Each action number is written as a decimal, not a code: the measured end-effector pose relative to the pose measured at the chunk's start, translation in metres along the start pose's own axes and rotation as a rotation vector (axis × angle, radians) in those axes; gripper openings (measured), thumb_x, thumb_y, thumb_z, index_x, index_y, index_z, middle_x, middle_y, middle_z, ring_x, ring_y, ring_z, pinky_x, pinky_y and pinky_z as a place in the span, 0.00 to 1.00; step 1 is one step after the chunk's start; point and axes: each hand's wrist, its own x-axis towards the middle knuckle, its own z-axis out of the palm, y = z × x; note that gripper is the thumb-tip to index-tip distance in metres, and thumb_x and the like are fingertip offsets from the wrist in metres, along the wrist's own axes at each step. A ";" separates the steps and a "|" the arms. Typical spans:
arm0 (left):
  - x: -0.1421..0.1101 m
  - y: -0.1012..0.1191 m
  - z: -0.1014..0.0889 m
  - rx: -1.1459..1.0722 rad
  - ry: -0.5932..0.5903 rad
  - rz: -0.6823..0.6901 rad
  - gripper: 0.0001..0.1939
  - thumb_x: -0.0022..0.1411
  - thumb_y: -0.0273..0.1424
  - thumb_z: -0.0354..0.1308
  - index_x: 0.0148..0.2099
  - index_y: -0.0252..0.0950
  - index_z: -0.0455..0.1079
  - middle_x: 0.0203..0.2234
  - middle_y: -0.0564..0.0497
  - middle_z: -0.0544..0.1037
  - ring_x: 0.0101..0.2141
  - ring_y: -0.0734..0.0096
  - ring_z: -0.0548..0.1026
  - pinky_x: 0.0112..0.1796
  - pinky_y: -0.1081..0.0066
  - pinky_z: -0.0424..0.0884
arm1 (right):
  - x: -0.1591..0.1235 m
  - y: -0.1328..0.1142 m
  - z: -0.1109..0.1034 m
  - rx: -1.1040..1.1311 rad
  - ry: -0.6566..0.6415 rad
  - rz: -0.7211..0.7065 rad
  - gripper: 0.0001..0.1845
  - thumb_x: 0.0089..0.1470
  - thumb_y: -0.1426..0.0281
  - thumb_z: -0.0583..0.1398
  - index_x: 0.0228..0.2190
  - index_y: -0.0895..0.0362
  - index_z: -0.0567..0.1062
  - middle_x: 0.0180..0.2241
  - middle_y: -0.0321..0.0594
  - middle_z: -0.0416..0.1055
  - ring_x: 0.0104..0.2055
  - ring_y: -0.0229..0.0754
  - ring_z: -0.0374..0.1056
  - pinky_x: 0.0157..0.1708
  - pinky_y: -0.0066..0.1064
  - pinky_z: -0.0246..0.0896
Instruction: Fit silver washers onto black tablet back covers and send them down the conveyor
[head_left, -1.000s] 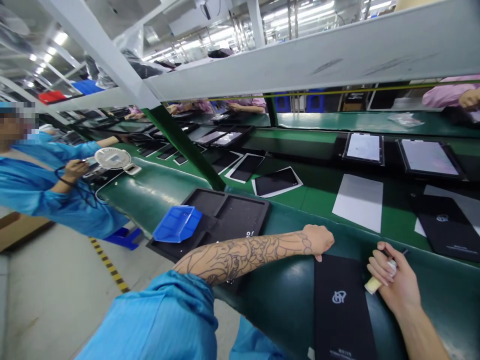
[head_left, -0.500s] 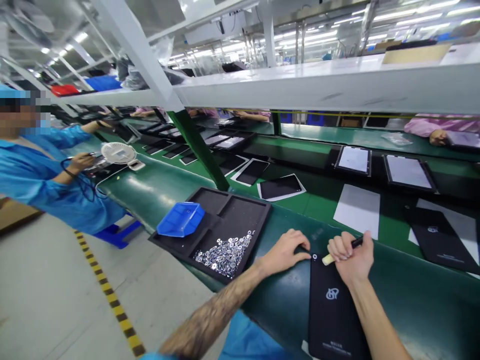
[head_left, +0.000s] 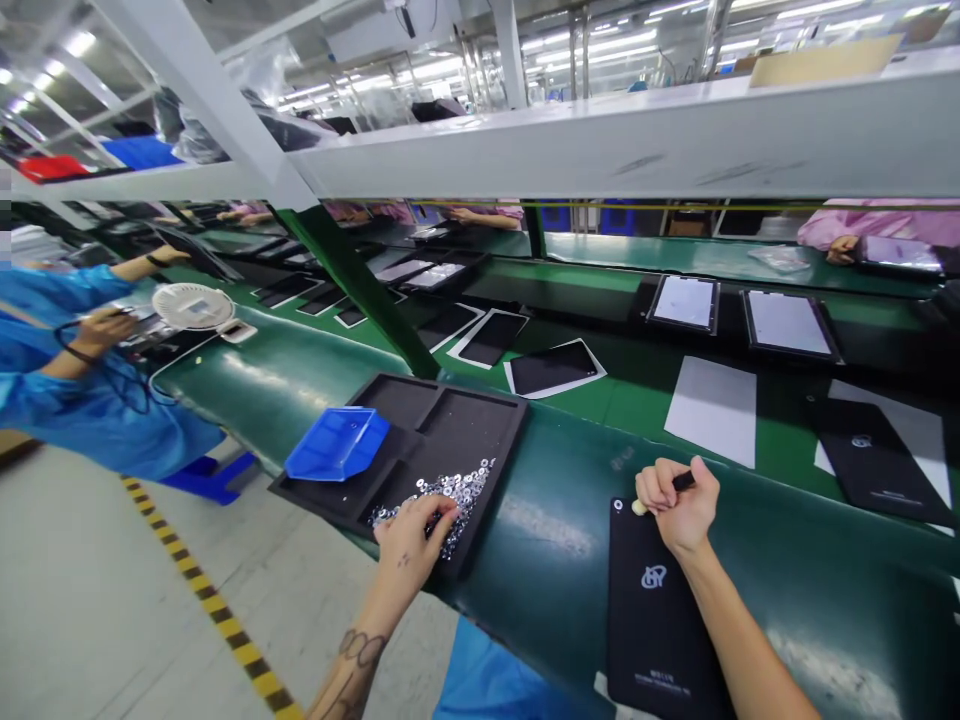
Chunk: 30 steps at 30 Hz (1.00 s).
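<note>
My left hand (head_left: 416, 535) is over the pile of small shiny metal rings (head_left: 469, 485) in a divided black tray (head_left: 480, 415). Its fingers curl down and its thumb comes up against them; whatever lies between the tips is hidden. My right hand (head_left: 682, 510) is closed round a black rod with a pale yellow end (head_left: 640, 507). That end is at the top edge of a black tablet back cover (head_left: 652, 620) with a white logo. A ring (head_left: 618, 505) shows in the cover's upper left corner, beside the rod's tip.
A blue bin (head_left: 337, 445) sits in the tray's left part. Beyond the green bench (head_left: 555, 510), a belt carries tablet parts, white sheets (head_left: 712, 410) and another back cover (head_left: 874, 455). A slanted green post (head_left: 360, 290) stands behind the tray. A co-worker's blue sleeve (head_left: 45, 390) is at left.
My left hand has moved left from the cover's corner to the rings in the tray. My right hand keeps the rod at the cover's top. The view has shifted slightly.
</note>
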 end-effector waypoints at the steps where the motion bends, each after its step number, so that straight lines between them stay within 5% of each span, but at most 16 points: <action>1: 0.002 0.003 -0.001 0.004 0.007 0.001 0.15 0.72 0.43 0.54 0.43 0.44 0.79 0.46 0.50 0.86 0.47 0.55 0.81 0.50 0.56 0.69 | 0.000 0.000 0.000 -0.004 0.001 0.003 0.38 0.64 0.40 0.57 0.13 0.52 0.60 0.14 0.31 0.45 0.17 0.36 0.44 0.18 0.31 0.43; 14: 0.014 0.001 -0.016 -0.173 0.105 -0.045 0.21 0.65 0.51 0.54 0.46 0.41 0.75 0.35 0.49 0.86 0.34 0.59 0.82 0.36 0.67 0.74 | -0.001 -0.007 -0.006 -0.035 -0.052 0.025 0.40 0.63 0.38 0.56 0.14 0.51 0.56 0.14 0.30 0.42 0.16 0.36 0.43 0.17 0.30 0.41; 19: 0.014 0.005 -0.024 -0.164 0.223 -0.102 0.20 0.66 0.54 0.54 0.52 0.50 0.74 0.34 0.59 0.82 0.29 0.65 0.77 0.33 0.69 0.70 | 0.003 0.002 0.002 -0.139 -0.089 0.011 0.41 0.61 0.34 0.55 0.13 0.49 0.53 0.12 0.29 0.41 0.15 0.35 0.38 0.16 0.31 0.35; 23: -0.010 0.055 -0.020 -0.271 0.311 -0.066 0.19 0.69 0.54 0.54 0.48 0.49 0.75 0.35 0.56 0.81 0.32 0.59 0.77 0.36 0.61 0.74 | 0.007 0.017 0.011 -0.208 -0.109 -0.033 0.41 0.63 0.36 0.56 0.12 0.49 0.54 0.12 0.29 0.43 0.15 0.34 0.38 0.18 0.32 0.32; 27: -0.048 0.124 0.022 -0.643 0.012 0.165 0.14 0.72 0.45 0.56 0.43 0.43 0.76 0.35 0.49 0.81 0.35 0.59 0.80 0.39 0.62 0.78 | 0.012 0.030 0.017 -0.272 -0.130 -0.022 0.41 0.64 0.36 0.55 0.13 0.49 0.54 0.11 0.30 0.44 0.15 0.34 0.38 0.18 0.33 0.31; 30: -0.067 0.156 0.061 -0.753 -0.140 0.173 0.13 0.75 0.41 0.53 0.46 0.42 0.77 0.33 0.50 0.80 0.32 0.61 0.79 0.36 0.64 0.77 | 0.013 0.035 0.016 -0.302 -0.170 0.003 0.40 0.66 0.38 0.54 0.13 0.50 0.54 0.12 0.30 0.45 0.15 0.34 0.40 0.19 0.33 0.33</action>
